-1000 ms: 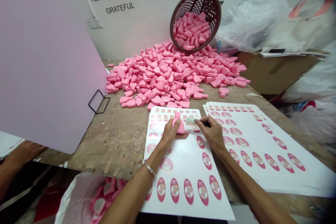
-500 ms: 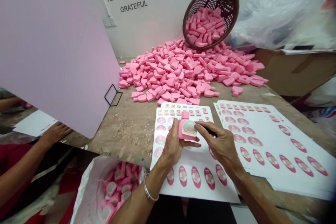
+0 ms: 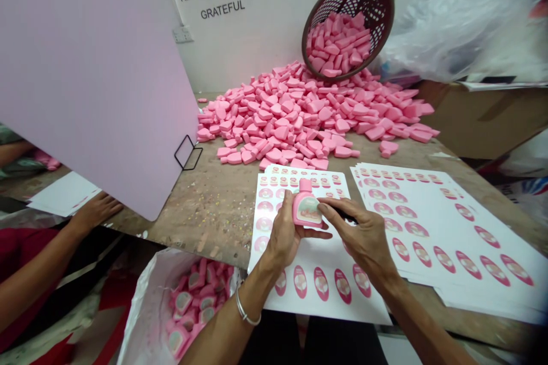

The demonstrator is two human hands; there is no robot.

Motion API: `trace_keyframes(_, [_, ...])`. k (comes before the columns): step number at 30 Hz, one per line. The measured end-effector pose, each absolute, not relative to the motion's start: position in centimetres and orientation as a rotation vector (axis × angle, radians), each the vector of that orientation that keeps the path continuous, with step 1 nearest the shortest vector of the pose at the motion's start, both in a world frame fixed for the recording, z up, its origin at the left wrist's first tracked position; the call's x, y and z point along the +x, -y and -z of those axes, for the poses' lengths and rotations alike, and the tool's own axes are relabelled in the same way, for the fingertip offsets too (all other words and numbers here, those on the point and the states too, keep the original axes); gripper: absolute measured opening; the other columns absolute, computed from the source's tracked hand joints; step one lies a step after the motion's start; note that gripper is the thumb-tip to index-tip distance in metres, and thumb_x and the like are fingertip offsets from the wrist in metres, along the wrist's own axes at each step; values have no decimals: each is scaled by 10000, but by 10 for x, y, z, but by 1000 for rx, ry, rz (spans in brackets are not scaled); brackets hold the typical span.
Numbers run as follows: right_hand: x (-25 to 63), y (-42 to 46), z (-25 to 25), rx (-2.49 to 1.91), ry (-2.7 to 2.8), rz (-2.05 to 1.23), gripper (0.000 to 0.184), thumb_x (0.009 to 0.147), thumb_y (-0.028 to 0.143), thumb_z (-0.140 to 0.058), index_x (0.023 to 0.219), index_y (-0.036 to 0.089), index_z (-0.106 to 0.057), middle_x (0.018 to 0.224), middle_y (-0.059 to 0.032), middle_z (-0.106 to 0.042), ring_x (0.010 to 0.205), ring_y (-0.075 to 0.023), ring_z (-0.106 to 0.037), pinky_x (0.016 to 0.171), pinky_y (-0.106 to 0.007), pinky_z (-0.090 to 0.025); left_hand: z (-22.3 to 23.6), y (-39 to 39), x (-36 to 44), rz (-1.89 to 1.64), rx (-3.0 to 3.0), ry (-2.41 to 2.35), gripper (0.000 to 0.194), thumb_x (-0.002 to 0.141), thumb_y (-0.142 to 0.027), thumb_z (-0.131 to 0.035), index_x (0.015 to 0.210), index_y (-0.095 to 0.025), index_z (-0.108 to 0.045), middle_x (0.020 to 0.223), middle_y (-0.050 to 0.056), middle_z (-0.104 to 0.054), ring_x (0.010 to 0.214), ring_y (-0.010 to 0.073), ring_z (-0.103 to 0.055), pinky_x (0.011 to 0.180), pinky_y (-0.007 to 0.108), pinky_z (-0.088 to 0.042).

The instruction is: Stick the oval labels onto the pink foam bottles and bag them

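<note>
My left hand (image 3: pixel 286 234) is closed around a small pink bottle (image 3: pixel 305 207) held just above a sticker sheet (image 3: pixel 317 251). An oval label shows on the bottle's front. My right hand (image 3: pixel 362 234) pinches at the bottle's right edge, fingertips on the label, with a dark thin object tucked under its fingers. A big heap of pink bottles (image 3: pixel 308 117) lies on the wooden table (image 3: pixel 214 205) beyond the sheets.
A tipped brown basket (image 3: pixel 349 23) spills bottles at the back. More sticker sheets (image 3: pixel 436 222) lie to the right. A white bag (image 3: pixel 188 302) of labelled bottles hangs at the table's near edge. A pink board (image 3: pixel 94 74) stands left; another person's hand (image 3: pixel 94 211) rests beneath it.
The label went from my right fingers onto the bottle, which my left hand lifted off the sheet and turned face-up. My view shifted left and down, showing the bag and the other person.
</note>
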State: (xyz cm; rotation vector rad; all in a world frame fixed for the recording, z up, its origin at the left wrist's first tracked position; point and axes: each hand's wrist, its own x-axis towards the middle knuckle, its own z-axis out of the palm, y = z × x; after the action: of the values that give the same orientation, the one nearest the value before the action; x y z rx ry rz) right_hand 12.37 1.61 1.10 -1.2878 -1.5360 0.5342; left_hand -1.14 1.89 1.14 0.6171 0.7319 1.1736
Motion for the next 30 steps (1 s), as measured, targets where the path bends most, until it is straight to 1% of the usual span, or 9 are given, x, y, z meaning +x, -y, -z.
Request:
trace_keyframes(4, [124,-16,-12,-1278,1565,-492,239,817,431,-651,928,238,-739,859,-40,-715,742,-182,-624,661,-334,-507,-13,-19,-11,-1177,630,-745,594,884,-624,-403,1009,-104,-660,828,108,-696,781,232,-679,731,423,-589])
trace_keyframes(9, [124,-17,-11,-1276,1580,-471,234,826,427,-642,936,242,-736,858,-45,-710,767,-189,-617,684,-347,-511,-16,-18,-12,-1161,662,-767,576,861,-631,-441,946,-105,-662,837,109,-688,794,232,-672,720,405,-591])
trace_keyframes(12, [123,-17,-10,-1274,1583,-447,221,822,422,-648,926,246,-732,850,-43,-706,758,-191,-612,670,-344,-500,-16,-17,-14,-1157,688,-755,565,855,-627,-455,978,-107,-639,892,119,-676,819,231,-663,712,386,-591])
trace_keyframes(17, [121,-18,-5,-1271,1694,-283,244,861,427,-599,958,231,-708,848,-49,-702,750,-191,-596,684,-342,-449,-12,-14,-17,-1175,879,-715,383,778,-391,-693,1047,-157,-555,926,57,-602,782,171,-624,685,356,-595])
trace_keyframes(20, [131,-23,-2,-1374,1891,-16,322,897,465,-529,1021,216,-689,848,-74,-703,775,-219,-586,711,-367,-384,-10,-12,-20,-1171,899,-699,331,801,-324,-669,1047,-150,-530,890,40,-567,767,154,-611,659,337,-598])
trace_keyframes(23, [148,-32,-2,-1597,1849,218,442,882,540,-499,1048,170,-675,856,-140,-688,823,-282,-578,731,-408,-360,-11,-10,-24,-1148,854,-682,294,826,-299,-626,1042,-131,-517,905,65,-586,749,146,-602,642,333,-600])
trace_keyframes(25, [153,-36,-5,-1621,1744,134,511,836,585,-537,1101,163,-648,939,-165,-681,881,-307,-584,751,-427,-391,-12,-9,-25,-1109,814,-681,299,814,-278,-633,1041,-126,-512,915,80,-605,736,140,-596,638,332,-601])
trace_keyframes(28, [145,-35,-6,-1437,1725,-369,633,743,576,-648,1260,225,-551,1155,-124,-644,964,-269,-615,783,-390,-471,-14,-3,-21,-1023,807,-672,374,737,-221,-702,1052,-139,-517,847,51,-605,725,142,-601,646,337,-601])
trace_keyframes(30, [135,-38,-2,-1372,1721,-667,652,722,549,-675,1282,250,-530,1194,-94,-637,977,-244,-635,777,-357,-508,-15,2,-21,-959,846,-676,452,697,-210,-736,1088,-155,-518,829,34,-602,731,152,-612,656,350,-602])
